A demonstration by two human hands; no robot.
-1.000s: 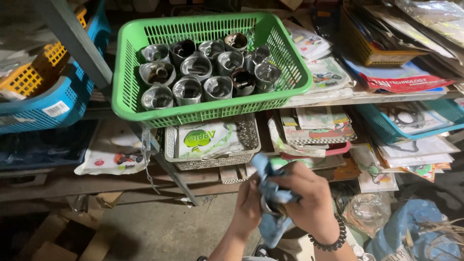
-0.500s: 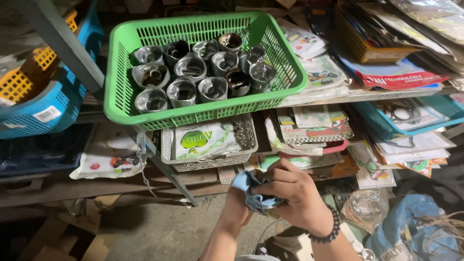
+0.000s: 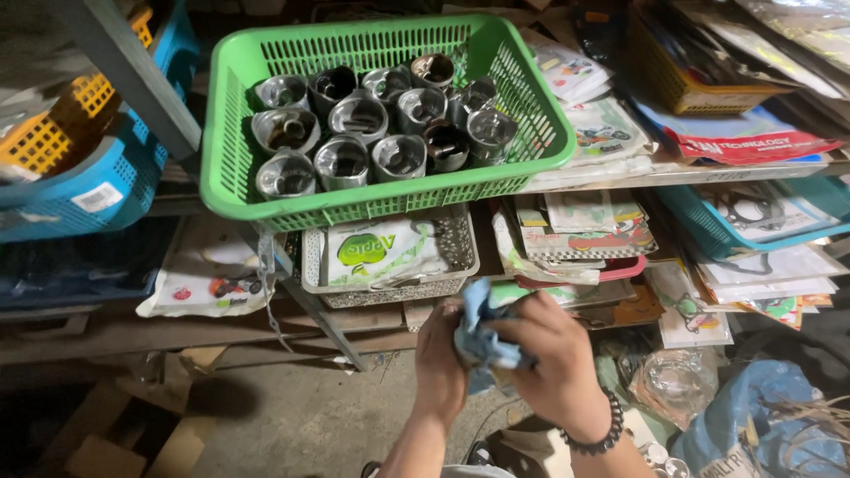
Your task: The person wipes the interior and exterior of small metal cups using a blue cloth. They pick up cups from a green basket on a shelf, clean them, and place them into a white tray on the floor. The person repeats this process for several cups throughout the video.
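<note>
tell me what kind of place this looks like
Probably a motorcycle or engine repair shop's parts storeroom. A green basket holds a dozen or so metal pistons, packaged gaskets crowd the shelves, and the person's left hand and right hand work a blue rag.

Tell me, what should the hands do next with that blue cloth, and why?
Probably keep rubbing a little more. Both the left hand and right hand are wrapped around the blue cloth, whatever is inside is hidden, and they are below the green basket of metal pistons.

Green mesh basket (image 3: 232, 159), silvery metal pistons (image 3: 341, 161), light-blue cloth (image 3: 482, 341)
</note>
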